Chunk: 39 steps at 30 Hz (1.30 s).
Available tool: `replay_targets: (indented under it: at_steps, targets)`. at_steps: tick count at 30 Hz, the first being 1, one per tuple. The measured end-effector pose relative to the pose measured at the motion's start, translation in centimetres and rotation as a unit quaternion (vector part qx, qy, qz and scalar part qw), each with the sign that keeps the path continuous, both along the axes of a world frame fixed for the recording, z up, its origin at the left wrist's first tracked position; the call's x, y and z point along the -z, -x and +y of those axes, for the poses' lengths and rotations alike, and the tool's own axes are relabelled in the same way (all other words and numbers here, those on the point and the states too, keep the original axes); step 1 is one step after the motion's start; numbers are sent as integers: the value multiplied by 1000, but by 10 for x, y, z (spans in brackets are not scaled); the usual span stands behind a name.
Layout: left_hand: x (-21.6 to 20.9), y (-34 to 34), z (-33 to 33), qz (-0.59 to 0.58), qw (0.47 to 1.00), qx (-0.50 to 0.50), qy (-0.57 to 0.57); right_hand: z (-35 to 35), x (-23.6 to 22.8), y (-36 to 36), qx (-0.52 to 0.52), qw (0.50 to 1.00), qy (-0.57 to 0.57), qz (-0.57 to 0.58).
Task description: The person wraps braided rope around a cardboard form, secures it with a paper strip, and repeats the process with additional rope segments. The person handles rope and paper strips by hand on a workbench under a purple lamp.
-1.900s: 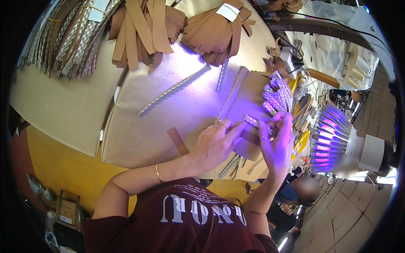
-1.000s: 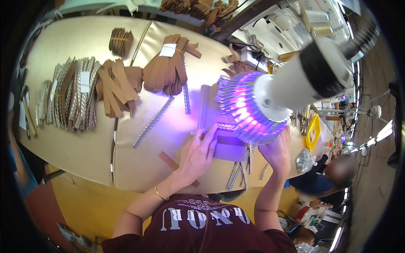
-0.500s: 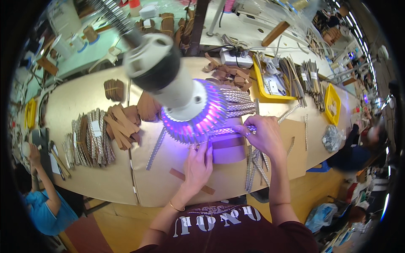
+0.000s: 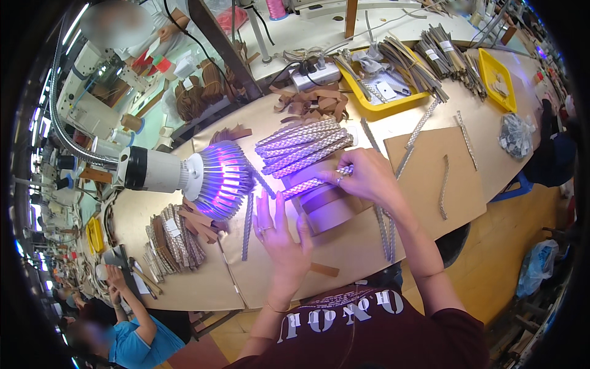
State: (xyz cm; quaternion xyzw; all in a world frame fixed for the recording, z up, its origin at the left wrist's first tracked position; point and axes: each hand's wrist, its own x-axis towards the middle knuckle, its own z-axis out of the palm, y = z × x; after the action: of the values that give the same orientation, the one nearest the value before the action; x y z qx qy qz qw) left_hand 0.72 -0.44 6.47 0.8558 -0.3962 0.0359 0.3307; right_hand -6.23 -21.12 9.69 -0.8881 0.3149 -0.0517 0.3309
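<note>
While the right hand (image 4: 367, 178) is pinching one end of a braided strip (image 4: 310, 183) between closed fingertips, the strip is lying across a small cardboard block (image 4: 332, 209) under violet lamplight. It is looking light, limp and flexible (a woven band, likely to sag if lifted by one end), so holding it near both ends or mid-length is probably suiting it best. The left hand (image 4: 283, 237) is resting open and flat on the cardboard sheet (image 4: 362, 243), gripping nothing. Further braided strips are lying in a bundle (image 4: 302, 145) just beyond, beside the finned lamp (image 4: 218, 179).
</note>
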Motion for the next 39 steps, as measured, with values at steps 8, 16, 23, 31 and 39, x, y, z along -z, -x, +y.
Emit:
replay_targets:
  at_steps: [8, 16, 23, 31, 39]
  targets:
    - [-2, 17, -24, 140, 983, 116, 10, 10, 2, -3, -50, 984, -51, -163]
    - [-8, 12, -25, -37, 991, 76, -99, -8, -3, 19, 31, 982, -160, -96]
    - [-4, 10, -37, 116, 990, 75, 9, -8, 10, 21, 61, 979, -188, -48]
    - [-5, 4, -34, 116, 989, 87, -26, -1, 31, 26, 87, 967, -226, -82]
    - [-7, 1, -34, 109, 988, 99, -43, 1, 44, 23, 94, 961, -241, -102]
